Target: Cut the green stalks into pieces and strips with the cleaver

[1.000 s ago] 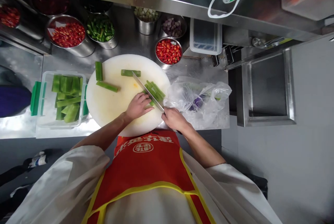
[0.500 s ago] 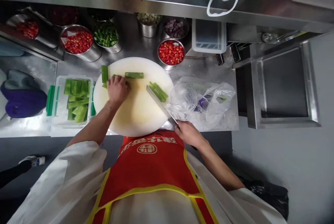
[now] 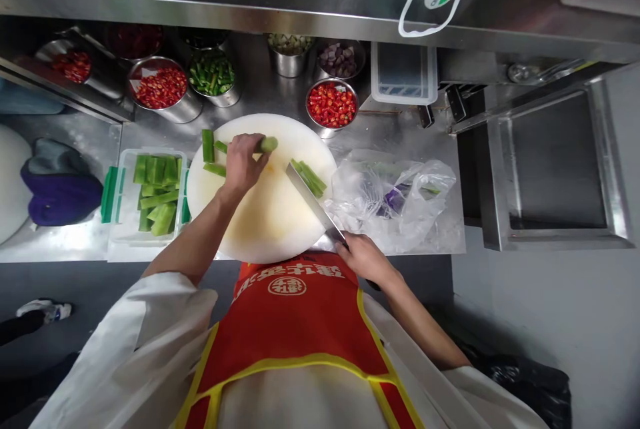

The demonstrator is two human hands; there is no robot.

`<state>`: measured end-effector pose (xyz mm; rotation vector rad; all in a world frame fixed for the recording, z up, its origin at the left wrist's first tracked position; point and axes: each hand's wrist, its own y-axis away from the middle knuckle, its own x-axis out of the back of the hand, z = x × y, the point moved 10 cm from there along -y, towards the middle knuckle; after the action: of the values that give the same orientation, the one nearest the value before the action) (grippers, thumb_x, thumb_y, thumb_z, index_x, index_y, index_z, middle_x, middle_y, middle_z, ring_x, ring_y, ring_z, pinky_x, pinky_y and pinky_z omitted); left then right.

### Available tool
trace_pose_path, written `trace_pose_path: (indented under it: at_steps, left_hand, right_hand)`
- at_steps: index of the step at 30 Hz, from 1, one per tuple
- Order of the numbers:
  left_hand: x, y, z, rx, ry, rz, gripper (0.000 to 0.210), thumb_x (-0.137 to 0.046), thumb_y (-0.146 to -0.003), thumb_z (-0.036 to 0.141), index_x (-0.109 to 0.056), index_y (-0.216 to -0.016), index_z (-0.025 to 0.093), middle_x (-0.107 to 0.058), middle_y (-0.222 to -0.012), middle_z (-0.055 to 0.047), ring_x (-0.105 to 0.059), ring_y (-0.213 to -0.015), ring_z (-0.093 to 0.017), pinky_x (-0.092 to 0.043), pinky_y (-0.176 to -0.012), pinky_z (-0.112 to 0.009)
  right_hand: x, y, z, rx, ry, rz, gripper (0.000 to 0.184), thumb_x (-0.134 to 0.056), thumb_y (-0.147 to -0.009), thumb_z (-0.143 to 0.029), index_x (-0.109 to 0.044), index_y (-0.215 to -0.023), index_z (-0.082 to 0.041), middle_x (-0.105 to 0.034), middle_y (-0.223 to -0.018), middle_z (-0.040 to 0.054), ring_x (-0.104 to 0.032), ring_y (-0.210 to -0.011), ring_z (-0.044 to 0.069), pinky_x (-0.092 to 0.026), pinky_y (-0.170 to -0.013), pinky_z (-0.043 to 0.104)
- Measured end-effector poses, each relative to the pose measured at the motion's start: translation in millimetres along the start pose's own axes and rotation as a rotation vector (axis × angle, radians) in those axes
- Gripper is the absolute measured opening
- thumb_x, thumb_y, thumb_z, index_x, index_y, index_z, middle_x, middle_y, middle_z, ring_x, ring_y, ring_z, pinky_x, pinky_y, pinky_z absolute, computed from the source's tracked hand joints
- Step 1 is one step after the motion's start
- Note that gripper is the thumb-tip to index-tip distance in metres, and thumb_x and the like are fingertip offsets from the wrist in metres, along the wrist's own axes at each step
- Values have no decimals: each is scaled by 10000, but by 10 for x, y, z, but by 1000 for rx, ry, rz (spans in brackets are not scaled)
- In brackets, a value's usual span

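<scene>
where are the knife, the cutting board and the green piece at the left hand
knife [image 3: 315, 202]: head view, middle of the blade
cutting board [image 3: 270, 212]: head view, bare part of its top
green piece [image 3: 269, 144]: head view, its uncovered end

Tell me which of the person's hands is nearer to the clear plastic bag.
Right. The right hand, holding the knife, is beside the near edge of the plastic bag; the left hand is farther off, over the cutting board, gripping a green piece.
</scene>
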<state>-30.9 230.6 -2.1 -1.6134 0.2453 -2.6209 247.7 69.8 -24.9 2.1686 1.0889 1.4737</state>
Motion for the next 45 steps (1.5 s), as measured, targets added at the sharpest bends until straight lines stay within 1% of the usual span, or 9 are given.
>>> trace_pose_path:
  at_steps: [2,5,7,10,12,22,28,36,45]
  left_hand:
    - [-36,333,229,-193,59,8,319,-548,-948,296,-630,-1244,208,-665,-1256,-109,-573,-1170,-297,-433,-1022,-502]
    - [-346,884,502,-393,106,-120,292,-510,-975,241,-661,-1225,226,-678,-1230,-111,-599,-1125,-265,-480,-989,-473]
    - [-539,1142,580,-437,115,-173,282,-537,-978,276,-676,-1219,228,-675,-1220,-119,-595,-1127,-265,-498,-978,-454]
    - [-681,1305,598,-455,130,-190,362,-637,-931,451,-688,-1210,225,-668,-1217,-129,-577,-1152,-282,-501,-983,-448]
    - [-692,1316,579,-458,148,-187,390,-653,-912,507,-699,-1183,230,-674,-1196,-123,-581,-1142,-272,-501,-977,-436]
    - [-594,1275,567,-477,230,-112,335,-627,-937,483,-711,-1110,209,-702,-1100,-110,-597,-1043,-234,-478,-937,-399]
    - [-700,1246,526,-401,217,-220,334,-637,-928,499,-720,-1126,244,-706,-1126,-105,-605,-1084,-248,-475,-962,-426]
    - [-680,1240,539,-399,247,-201,342,-632,-930,503,-719,-1132,241,-707,-1149,-99,-608,-1083,-245,-477,-953,-408]
    - [-643,1249,538,-418,262,-191,325,-646,-926,482,-709,-1138,244,-698,-1149,-93,-600,-1067,-232,-481,-958,-407]
  right_hand:
    - [17,-24,5,-11,7,4,229,-431,-1012,-264,-641,-1020,-173,-761,-1024,113,-699,-970,247,-397,-775,288]
    - [48,-53,15,-50,45,-6,232,-437,-1012,-268,-645,-1027,-166,-766,-993,115,-705,-952,249,-395,-761,289]
    - [77,-60,-21,-47,68,-6,231,-442,-1011,-264,-648,-1030,-162,-767,-990,115,-706,-948,246,-392,-759,286]
    - [101,-56,-128,1,77,-7,229,-443,-1009,-242,-648,-1065,-157,-763,-1021,117,-703,-953,234,-387,-767,277]
    - [95,-45,-186,26,78,-15,238,-437,-1011,-229,-643,-1100,-150,-761,-1031,118,-702,-948,229,-385,-768,276]
    - [77,165,-387,49,87,-47,312,-419,-1014,-230,-601,-1260,-171,-753,-1054,105,-694,-936,239,-389,-787,287]
    - [0,147,-466,33,101,-64,305,-407,-1011,-221,-591,-1246,-161,-751,-1047,111,-698,-931,245,-398,-787,296]
    - [-30,408,-355,2,86,-171,280,-432,-981,-194,-583,-1211,-145,-753,-1043,133,-707,-944,250,-401,-764,291]
    - [-12,-360,-559,27,146,-59,275,-410,-990,-202,-617,-1157,-133,-761,-1025,137,-713,-909,257,-418,-762,302]
